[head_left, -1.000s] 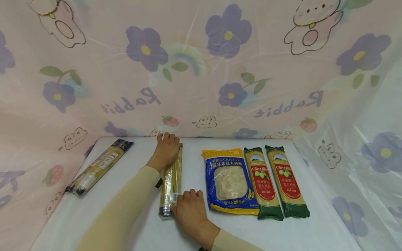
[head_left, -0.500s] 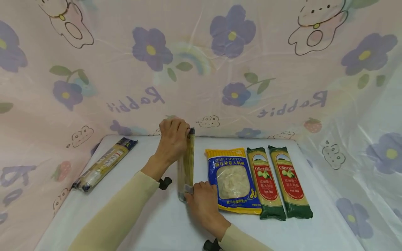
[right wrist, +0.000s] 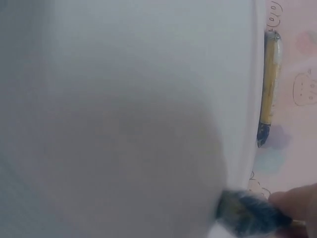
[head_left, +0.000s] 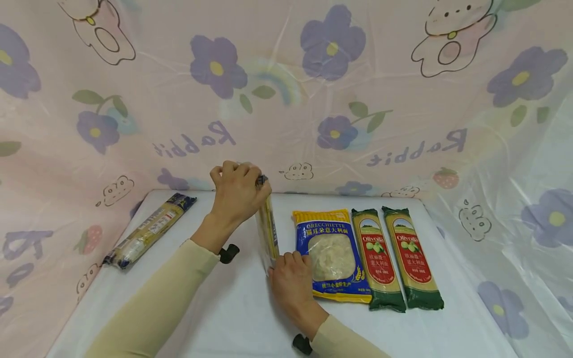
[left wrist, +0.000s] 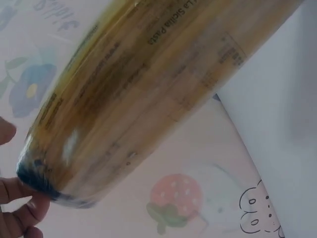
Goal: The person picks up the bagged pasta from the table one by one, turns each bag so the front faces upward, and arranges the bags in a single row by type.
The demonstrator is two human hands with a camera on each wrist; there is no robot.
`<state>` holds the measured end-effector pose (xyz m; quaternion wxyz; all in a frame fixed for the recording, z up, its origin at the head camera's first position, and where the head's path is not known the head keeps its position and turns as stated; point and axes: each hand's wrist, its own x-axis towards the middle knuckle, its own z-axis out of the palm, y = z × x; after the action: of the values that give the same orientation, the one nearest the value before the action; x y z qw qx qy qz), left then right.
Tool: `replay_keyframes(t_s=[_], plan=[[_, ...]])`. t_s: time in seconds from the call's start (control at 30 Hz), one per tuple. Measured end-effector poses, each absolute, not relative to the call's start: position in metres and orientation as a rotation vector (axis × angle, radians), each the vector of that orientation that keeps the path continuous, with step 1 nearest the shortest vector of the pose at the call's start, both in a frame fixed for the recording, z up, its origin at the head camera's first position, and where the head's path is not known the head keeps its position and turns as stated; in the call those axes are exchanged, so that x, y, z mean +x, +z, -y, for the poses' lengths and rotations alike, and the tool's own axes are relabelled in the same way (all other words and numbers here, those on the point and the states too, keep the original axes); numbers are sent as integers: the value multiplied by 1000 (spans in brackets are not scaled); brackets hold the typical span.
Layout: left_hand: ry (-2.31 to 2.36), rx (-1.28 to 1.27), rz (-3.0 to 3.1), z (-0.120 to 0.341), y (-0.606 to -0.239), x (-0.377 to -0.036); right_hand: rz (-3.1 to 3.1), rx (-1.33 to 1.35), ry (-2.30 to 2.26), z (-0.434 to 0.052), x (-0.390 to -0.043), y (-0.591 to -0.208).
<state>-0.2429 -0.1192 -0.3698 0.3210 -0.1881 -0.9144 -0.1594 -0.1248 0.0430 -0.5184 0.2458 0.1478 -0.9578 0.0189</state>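
White surface (head_left: pixel 233 318) under a flowered pink sheet (head_left: pixel 286 99). Centre frame, spaghetti pack (head_left: pixel 267 233) tilted up on its near end: left hand (head_left: pixel 237 191) curled round the top, right hand (head_left: pixel 291 283) gripping the base. Could slip or topple onto the orecchiette bag (head_left: pixel 331 256) just right, given slick wrap. Fingertips hidden behind the pack; right-wrist view mostly blur.
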Motion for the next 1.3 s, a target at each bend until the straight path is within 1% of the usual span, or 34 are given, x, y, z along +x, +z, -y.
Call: replay_keyframes(t_s=[0.23, 0.57, 0.7, 0.87, 1.07, 1.3], plan=[[-228, -478, 2439, 114, -368, -242, 2617, 443, 22, -37, -123, -521], [-260, -519, 2449, 113, -368, -239, 2629, 438, 77, -36, -120, -523], [-353, -572, 2480, 114, -366, -236, 2595, 473, 105, -37, -117, -525], [-633, -669, 2569, 123, -363, -233, 2529, 550, 137, -44, -114, -528], [-763, -651, 2615, 143, -365, -237, 2524, 534, 77, -50, -121, -529], [-873, -626, 2627, 152, -372, -244, 2592, 529, -5, -48, -130, -528]])
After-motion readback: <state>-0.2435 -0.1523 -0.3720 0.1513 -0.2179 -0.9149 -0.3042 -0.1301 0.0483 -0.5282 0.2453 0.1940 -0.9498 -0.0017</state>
